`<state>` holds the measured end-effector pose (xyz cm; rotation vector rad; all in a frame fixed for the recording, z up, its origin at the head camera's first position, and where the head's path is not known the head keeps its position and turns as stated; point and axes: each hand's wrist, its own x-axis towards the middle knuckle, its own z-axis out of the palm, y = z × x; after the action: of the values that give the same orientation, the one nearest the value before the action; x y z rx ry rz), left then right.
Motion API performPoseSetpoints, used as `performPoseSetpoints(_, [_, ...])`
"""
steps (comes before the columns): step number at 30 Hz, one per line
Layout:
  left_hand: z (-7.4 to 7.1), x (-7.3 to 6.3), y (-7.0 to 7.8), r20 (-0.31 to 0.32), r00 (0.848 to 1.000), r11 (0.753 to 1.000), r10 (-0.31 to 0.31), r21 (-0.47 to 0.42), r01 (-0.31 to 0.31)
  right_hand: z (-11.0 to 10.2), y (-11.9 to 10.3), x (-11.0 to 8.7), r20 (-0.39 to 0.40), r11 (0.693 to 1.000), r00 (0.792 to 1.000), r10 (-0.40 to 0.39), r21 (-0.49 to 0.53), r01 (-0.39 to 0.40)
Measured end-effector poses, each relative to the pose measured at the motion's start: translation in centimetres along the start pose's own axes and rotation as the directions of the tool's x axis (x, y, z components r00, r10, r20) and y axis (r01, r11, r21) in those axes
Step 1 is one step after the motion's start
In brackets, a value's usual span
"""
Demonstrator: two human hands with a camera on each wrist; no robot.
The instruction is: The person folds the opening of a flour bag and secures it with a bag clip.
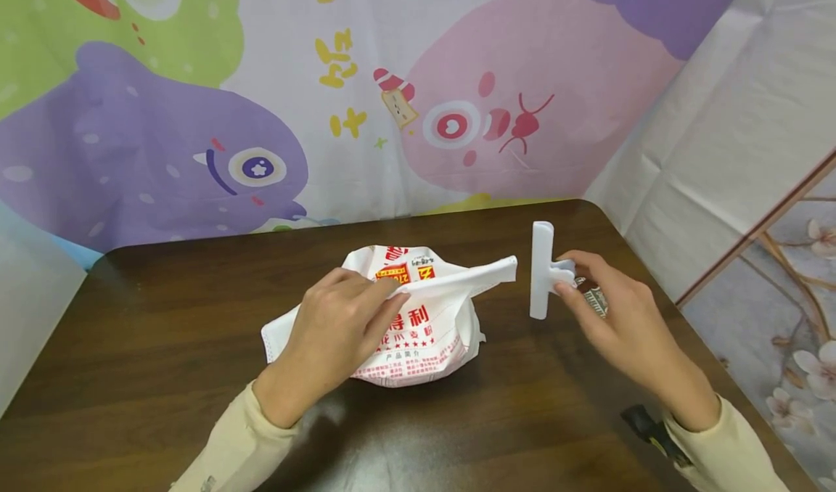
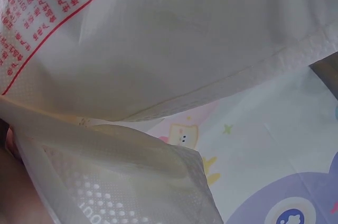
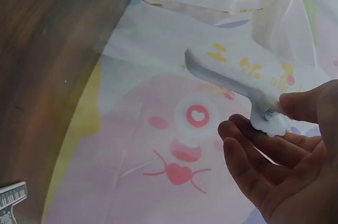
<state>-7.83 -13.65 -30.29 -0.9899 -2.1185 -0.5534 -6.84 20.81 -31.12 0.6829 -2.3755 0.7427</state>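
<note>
White printed bag (image 1: pixel 411 343) rests near the middle of the table, its folded top edge (image 1: pixel 486 278) pinched between the thumb and fingers of the left hand (image 1: pixel 336 325). The right hand (image 1: pixel 614 318) holds a white clip (image 1: pixel 541 271) by its handle end, thumb on one side and fingers on the other; the clip's long bar stands just beside the fold's free end, apart from it. Whether the clip's mouth is spread cannot be told. Judgement on handling: the fold should be kept flat and taut, since its free end juts out unsupported and could unroll; turning the bar parallel to the fold before it meets the edge would probably give the firmest hold. Surface: dark wood-grain table (image 1: pixel 163 361), glossy toward the near side. A small patterned piece (image 1: pixel 596 302) shows behind the right hand; a black-and-yellow object (image 1: pixel 643 427), partly covered by the right sleeve (image 1: pixel 725 452), is not identifiable. Room: a cartoon-print cloth (image 1: pixel 366 165) hangs behind the table, white sheeting (image 1: pixel 718 115) and a floral panel (image 1: pixel 803 361) to the right.
</note>
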Motion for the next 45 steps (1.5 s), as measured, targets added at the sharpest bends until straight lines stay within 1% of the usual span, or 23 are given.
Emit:
performPoseSetpoints(3, [0.0,0.1,0.0,0.008,1.0,1.0,-0.002,-0.001,0.002,-0.2,-0.3,-0.2,-0.016,1.0,1.0,-0.008,0.012,0.008])
performPoseSetpoints(5, [0.1,0.2,0.1,0.011,1.0,1.0,-0.001,-0.003,0.001,-0.4,-0.6,-0.2,-0.04,0.999,0.999,-0.025,0.029,0.026])
performPoseSetpoints(9, [0.1,0.2,0.1,0.019,1.0,1.0,0.001,-0.003,-0.001,-0.6,-1.3,0.1,-0.105,0.995,0.991,-0.08,0.054,0.086])
performPoseSetpoints(11, [0.1,0.1,0.1,0.023,1.0,1.0,-0.001,0.001,0.001,-0.7,-1.7,0.3,-0.126,0.992,0.987,-0.103,0.066,0.112])
performPoseSetpoints(16, [0.0,-0.2,0.0,0.022,1.0,1.0,-0.017,0.008,0.017,-0.9,-2.6,1.0,-0.128,0.981,0.979,-0.158,0.09,0.17])
performPoseSetpoints(21, [0.0,-0.4,-0.1,0.024,0.999,1.0,-0.025,-0.005,0.025,-1.1,-3.2,1.5,-0.134,0.97,0.969,-0.206,0.105,0.22])
performPoseSetpoints(25, [0.0,-0.3,-0.1,0.03,0.999,1.0,-0.02,-0.007,0.021,-1.2,-3.7,2.1,-0.135,0.949,0.957,-0.257,0.152,0.277])
performPoseSetpoints(28, [0.1,-0.3,-0.1,0.021,1.0,1.0,-0.007,-0.005,0.007,-1.3,-4.0,2.5,-0.131,0.935,0.947,-0.294,0.168,0.313])
performPoseSetpoints(32, [0.1,-0.1,0.0,0.013,1.0,1.0,0.009,-0.001,-0.009,-1.4,-4.3,3.0,-0.135,0.931,0.939,-0.316,0.147,0.334])
performPoseSetpoints(36, [0.0,-0.1,0.0,0.015,1.0,1.0,0.01,0.0,-0.01,-1.5,-4.4,3.3,-0.141,0.927,0.933,-0.331,0.133,0.35])
performPoseSetpoints(40, [0.1,-0.1,-0.1,0.016,1.0,1.0,0.008,-0.002,-0.008,-1.6,-4.5,3.6,-0.14,0.929,0.934,-0.33,0.126,0.347])
performPoseSetpoints(43, [0.1,-0.2,-0.1,0.029,1.0,1.0,-0.001,-0.004,0.001,-1.7,-4.7,3.8,-0.161,0.93,0.931,-0.328,0.121,0.348])
performPoseSetpoints(45, [0.0,-0.2,-0.1,0.031,1.0,1.0,-0.002,-0.005,0.002,-1.7,-4.8,4.0,-0.186,0.925,0.924,-0.334,0.126,0.359])
